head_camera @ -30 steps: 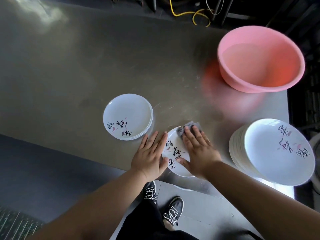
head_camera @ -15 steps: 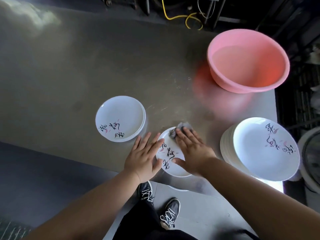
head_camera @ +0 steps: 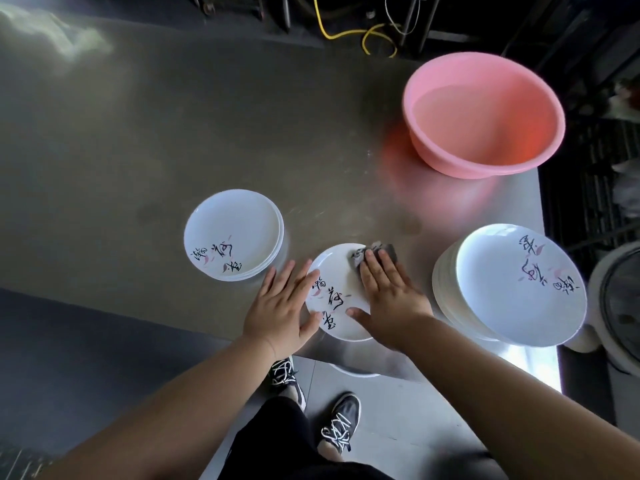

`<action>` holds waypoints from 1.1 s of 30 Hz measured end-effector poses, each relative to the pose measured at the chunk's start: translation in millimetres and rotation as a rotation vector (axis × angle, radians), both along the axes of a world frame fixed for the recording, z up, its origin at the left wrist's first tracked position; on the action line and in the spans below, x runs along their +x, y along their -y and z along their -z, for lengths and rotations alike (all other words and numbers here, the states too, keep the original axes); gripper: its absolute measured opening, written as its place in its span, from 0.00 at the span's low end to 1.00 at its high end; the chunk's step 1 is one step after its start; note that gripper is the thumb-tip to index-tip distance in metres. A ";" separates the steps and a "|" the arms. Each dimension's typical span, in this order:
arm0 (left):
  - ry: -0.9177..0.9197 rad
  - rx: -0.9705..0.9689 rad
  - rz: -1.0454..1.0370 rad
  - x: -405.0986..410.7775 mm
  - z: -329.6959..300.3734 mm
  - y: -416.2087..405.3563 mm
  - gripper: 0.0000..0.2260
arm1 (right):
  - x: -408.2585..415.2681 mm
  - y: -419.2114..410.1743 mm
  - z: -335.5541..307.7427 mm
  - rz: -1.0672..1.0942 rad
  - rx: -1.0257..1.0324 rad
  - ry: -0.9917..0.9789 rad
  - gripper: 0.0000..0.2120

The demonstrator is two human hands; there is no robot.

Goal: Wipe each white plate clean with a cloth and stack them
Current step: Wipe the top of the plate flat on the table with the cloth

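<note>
A: Right, centre near edge of the bench (head_camera: 138, 150): one white plate (head_camera: 337, 292) lying flat, black brush script and pink marks on its face.

B: Hands?

A: The left hand (head_camera: 280, 310) lies flat on the plate's left rim, fingers straight and spread apart, gripping nothing. The right hand (head_camera: 389, 303) lies palm down over the plate's right side, fingers straight and close together, pressing a grey cloth (head_camera: 375, 254) onto the far-right rim. The thumb points left across the plate.

B: Cloth position?

A: Bunched beneath the fingertips, part poking out beyond them at the plate's far edge.

B: Other plates?

A: A short stack of plates (head_camera: 235, 233) just left of the worked plate, apart from it. A taller stack (head_camera: 512, 285) on the right, at the bench's near right corner, its top plate tilted.

B: Anything else?

A: A pink basin (head_camera: 485, 112) at the far right of the bench, well apart from the plates. A yellow cable (head_camera: 363, 36) lies behind the bench. Black laced shoes (head_camera: 341, 420) stand on the floor below.
</note>
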State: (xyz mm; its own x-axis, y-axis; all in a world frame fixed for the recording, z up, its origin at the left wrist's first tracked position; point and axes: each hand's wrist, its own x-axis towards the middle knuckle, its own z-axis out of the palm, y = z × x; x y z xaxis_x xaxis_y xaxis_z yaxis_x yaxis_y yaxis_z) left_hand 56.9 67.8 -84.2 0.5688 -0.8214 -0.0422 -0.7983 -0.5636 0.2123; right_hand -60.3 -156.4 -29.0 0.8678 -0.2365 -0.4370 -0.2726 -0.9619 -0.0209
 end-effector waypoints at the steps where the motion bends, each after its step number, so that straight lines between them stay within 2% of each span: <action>1: -0.005 -0.004 -0.001 -0.3 -0.7 0.0 0.35 | 4.0 5.7 -1.5 -0.019 0.009 0.003 0.45; 5: -0.012 0.020 -0.002 0.4 -0.5 -0.2 0.36 | -26.5 -14.3 -5.3 0.091 0.013 -0.020 0.48; 10: -0.003 0.063 0.019 -0.7 0.9 0.0 0.37 | -60.8 -51.4 -15.7 0.188 0.045 -0.167 0.56; 16: 0.023 0.018 0.027 -3.2 -6.4 1.5 0.35 | -9.8 1.1 -15.9 0.092 0.033 -0.065 0.45; 20: 0.061 0.027 -0.016 -12.8 -8.3 4.6 0.34 | -41.8 -27.6 -11.2 0.191 0.050 -0.022 0.48; 24: 0.072 -0.019 -0.047 -24.6 -3.2 -1.0 0.35 | -70.1 -58.6 -13.2 0.232 0.103 -0.110 0.56; 29: 0.070 -0.066 -0.113 -36.7 0.5 -1.3 0.34 | -21.5 -13.9 -6.1 0.249 0.128 0.037 0.46; 33: 0.073 -0.090 -0.148 -41.8 2.0 -0.5 0.33 | -42.0 -24.8 -0.8 0.233 0.124 0.080 0.46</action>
State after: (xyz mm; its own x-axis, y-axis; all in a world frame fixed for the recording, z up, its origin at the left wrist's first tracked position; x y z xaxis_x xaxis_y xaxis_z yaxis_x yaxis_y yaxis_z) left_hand 15.2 68.3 -86.2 0.6828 -0.7269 0.0733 -0.7230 -0.6577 0.2115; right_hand -102.4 -131.6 -28.2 0.8292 -0.3833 -0.4069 -0.4794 -0.8620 -0.1649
